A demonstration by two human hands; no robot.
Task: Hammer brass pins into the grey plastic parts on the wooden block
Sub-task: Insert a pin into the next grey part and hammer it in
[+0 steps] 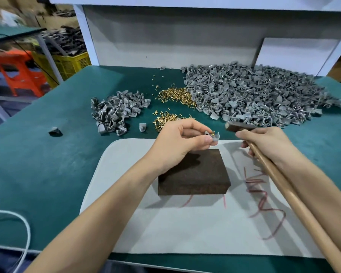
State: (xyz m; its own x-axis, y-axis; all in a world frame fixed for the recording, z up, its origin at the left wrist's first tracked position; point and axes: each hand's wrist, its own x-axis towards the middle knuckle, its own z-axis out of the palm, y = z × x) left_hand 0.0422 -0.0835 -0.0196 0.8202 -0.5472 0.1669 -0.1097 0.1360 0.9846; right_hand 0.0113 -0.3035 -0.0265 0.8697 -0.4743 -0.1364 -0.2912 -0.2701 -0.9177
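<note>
Green counter [47, 174] fills the frame. At centre, the left hand [177, 142] pinches a grey plastic part [215, 137] with a brass pin [213, 132] above the wooden block [195, 174]; beside it, the right hand [264, 142] grips the hammer [299, 209]. Red scrawl [264, 205] lower right is unreadable.

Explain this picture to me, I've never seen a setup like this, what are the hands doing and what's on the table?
No machine here: a person works by hand, and the one picture comes from a camera worn on their head, looking down. The left hand pinches a grey part with a brass pin standing in it, over the far edge of the wooden block. The right hand grips a hammer by its wooden handle, head raised beside the part. The block sits on a white mat on a green table. Behind lie a big pile and a small pile of grey parts, with loose pins between them.
</note>
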